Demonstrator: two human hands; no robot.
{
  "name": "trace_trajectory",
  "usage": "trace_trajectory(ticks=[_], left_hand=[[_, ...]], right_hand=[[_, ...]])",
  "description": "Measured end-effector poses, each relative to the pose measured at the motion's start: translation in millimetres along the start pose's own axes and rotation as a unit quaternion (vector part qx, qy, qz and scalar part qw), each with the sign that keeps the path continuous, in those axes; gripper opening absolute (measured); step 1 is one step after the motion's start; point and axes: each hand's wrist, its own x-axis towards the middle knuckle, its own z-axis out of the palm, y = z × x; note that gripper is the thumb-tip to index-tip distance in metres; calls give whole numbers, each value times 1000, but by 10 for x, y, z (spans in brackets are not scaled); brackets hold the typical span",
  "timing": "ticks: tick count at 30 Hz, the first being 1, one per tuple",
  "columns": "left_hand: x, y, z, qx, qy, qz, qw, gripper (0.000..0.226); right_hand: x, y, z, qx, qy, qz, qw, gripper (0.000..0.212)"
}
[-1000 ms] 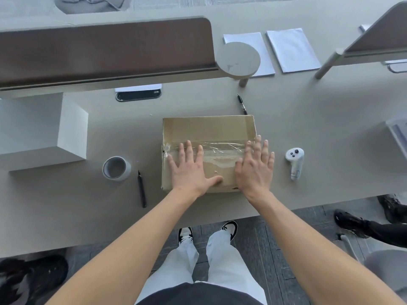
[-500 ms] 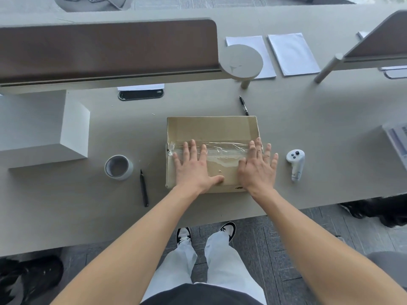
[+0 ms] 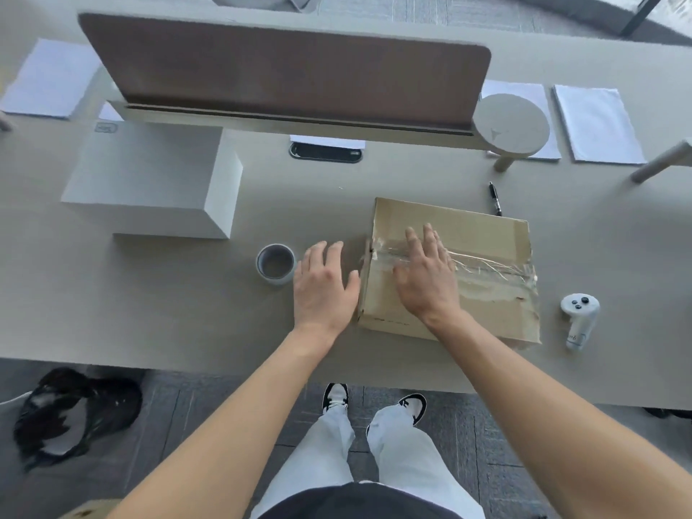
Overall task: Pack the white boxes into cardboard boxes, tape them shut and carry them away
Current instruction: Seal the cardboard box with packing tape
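A closed cardboard box [image 3: 486, 234] lies on the grey table [image 3: 149, 301], with wrinkled clear tape across its top seam. My right hand [image 3: 427, 275] rests flat on the box's left part, over the tape, fingers spread. My left hand [image 3: 324, 290] hovers flat beside the box's left wall, between the box and a roll of tape [image 3: 275, 264]; it holds nothing. A large white box [image 3: 149, 177] stands at the left of the table.
A pen [image 3: 495, 198] lies behind the cardboard box and a white controller [image 3: 578, 320] to its right. A brown desk divider [image 3: 284, 69] with a round shelf [image 3: 511, 125] crosses the back. White sheets [image 3: 595, 123] lie beyond. A dark bag [image 3: 71, 413] sits on the floor.
My left hand has come off the box top to its left side, near the tape roll. My right hand slid left along the tape. The view turned left.
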Motion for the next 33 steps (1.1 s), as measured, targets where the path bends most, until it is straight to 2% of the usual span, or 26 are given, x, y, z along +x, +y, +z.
trace_trajectory(ticks=[5, 9, 12, 16, 20, 23, 26, 29, 33], left_hand=[[14, -685, -128, -13, -63, -126, 990, 54], [133, -1069, -113, -8, -111, -158, 981, 51], [322, -1261, -18, 11, -139, -145, 980, 47], [576, -1390, 182, 90, -172, -83, 977, 34], [707, -1416, 386, 219, -213, -32, 952, 24], [730, -1410, 444, 260, -209, -27, 942, 22], [745, -1350, 398, 247, -197, -36, 948, 27], [766, -1244, 277, 192, -188, -39, 962, 21], [761, -924, -33, 111, -158, 2, 981, 6]], right_hand=[[174, -495, 253, -10, 4, -5, 1000, 68], [240, -642, 430, -19, -5, 9, 1000, 73], [222, -630, 547, -37, 9, 3, 999, 76], [219, -612, 622, -48, 18, 6, 999, 78], [216, -614, 667, -61, 34, 7, 998, 79], [206, -613, 679, -63, 35, 6, 997, 81], [220, -620, 647, -56, 27, -1, 998, 85], [235, -607, 592, -25, 10, -9, 1000, 83], [249, -555, 474, 115, 16, -5, 993, 69]])
